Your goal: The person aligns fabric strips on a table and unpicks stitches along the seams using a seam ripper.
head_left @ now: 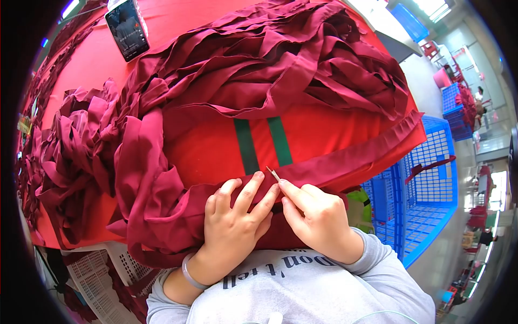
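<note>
While the left hand point(232, 221) rests, fingers spread, on a maroon strip point(345, 160) beneath both hands, the right hand point(319, 213) pinches a slim pointed tool point(275, 176); the strip, likely light, limp and slippery, is best held by its edges. Beyond, heaped fabric point(253, 67) crowds a red desk point(199, 146); blue baskets point(431, 140) stand rightward.

Phone point(127, 31) tilted, upper left (lit up); blue plastic crate point(434, 150), right; white perforated basket point(96, 282), lower left.
</note>
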### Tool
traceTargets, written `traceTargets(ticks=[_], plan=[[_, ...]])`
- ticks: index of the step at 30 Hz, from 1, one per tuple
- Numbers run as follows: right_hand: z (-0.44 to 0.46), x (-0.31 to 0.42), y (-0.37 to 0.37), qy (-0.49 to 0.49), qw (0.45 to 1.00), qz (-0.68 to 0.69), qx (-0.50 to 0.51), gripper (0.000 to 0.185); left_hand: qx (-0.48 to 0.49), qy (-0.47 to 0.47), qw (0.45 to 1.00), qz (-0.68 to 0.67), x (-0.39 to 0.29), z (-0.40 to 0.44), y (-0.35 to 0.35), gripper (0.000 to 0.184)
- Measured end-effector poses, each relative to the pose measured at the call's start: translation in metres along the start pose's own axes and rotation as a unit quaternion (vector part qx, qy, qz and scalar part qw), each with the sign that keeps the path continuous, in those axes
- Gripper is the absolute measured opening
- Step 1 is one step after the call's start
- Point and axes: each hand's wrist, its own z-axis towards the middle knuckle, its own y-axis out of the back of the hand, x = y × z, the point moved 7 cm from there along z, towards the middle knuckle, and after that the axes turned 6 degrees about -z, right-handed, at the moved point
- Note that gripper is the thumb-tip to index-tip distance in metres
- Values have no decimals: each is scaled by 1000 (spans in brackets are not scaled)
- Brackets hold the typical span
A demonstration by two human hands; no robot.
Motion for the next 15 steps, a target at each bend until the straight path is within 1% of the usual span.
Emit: traceTargets(ticks=[2, 5, 8, 9, 11, 12, 13, 15], plan=[[0, -1, -2, -25, 999, 32, 7, 31, 0, 1, 1000, 1, 1, 0, 0, 52], [-6, -11, -9, -37, 993, 110, -24, 29, -2, 5, 1000, -1, 1, 0, -1, 53], [-12, -17, -12, -53, 979, 168, -106, 28, -7, 4, 1000, -3, 1, 0, -1, 52], [-10, -19, 1, -68, 976, 140, -152, 30, -10, 4, 1000, -7, 1, 0, 0, 51], [-12, -35, 12, -143, 955, 196, -169, 27, -12, 7, 1000, -10, 1, 0, 1, 51], [-6, -28, 17, -59, 967, 156, -192, 26, -10, 7, 1000, -11, 1, 1, 1, 51], [-3, -22, 16, -46, 986, 119, -103, 28, -9, 7, 1000, -12, 1, 1, 1, 52], [-6, -10, 16, -12, 998, 63, -15, 31, -7, 4, 1000, -1, 1, 0, -2, 55]])
